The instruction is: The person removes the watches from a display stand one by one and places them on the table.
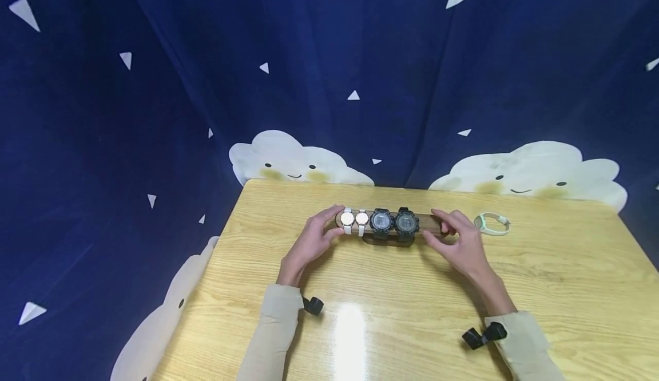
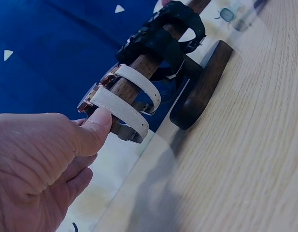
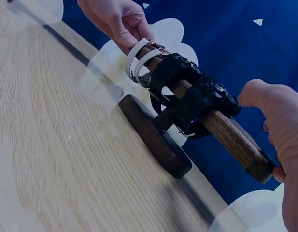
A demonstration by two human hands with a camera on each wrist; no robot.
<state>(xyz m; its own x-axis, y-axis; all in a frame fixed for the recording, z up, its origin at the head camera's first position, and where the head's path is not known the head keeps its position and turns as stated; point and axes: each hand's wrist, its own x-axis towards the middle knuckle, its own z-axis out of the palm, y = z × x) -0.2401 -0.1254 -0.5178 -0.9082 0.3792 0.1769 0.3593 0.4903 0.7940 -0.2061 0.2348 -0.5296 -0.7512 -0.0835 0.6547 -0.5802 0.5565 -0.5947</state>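
Observation:
A dark wooden watch stand (image 1: 388, 242) with a horizontal bar (image 3: 235, 142) carries two white-strapped wristwatches and two black wristwatches. My left hand (image 1: 312, 240) is at the bar's left end, its thumb and index finger pinching the outermost white-strapped wristwatch (image 2: 120, 110). Beside that one sits the second white-strapped wristwatch (image 1: 362, 219). The black wristwatches, one nearer the middle (image 1: 381, 221) and one farther right (image 1: 407, 222), sit close together. My right hand (image 1: 464, 243) spans the bar's right end, thumb and index finger apart, with a fingertip close to the right black wristwatch.
A pale green wristwatch (image 1: 495, 224) lies on the wooden table (image 1: 412, 324), to the right of my right hand. Behind the table hangs a dark blue curtain (image 1: 329, 55) with white triangles and clouds.

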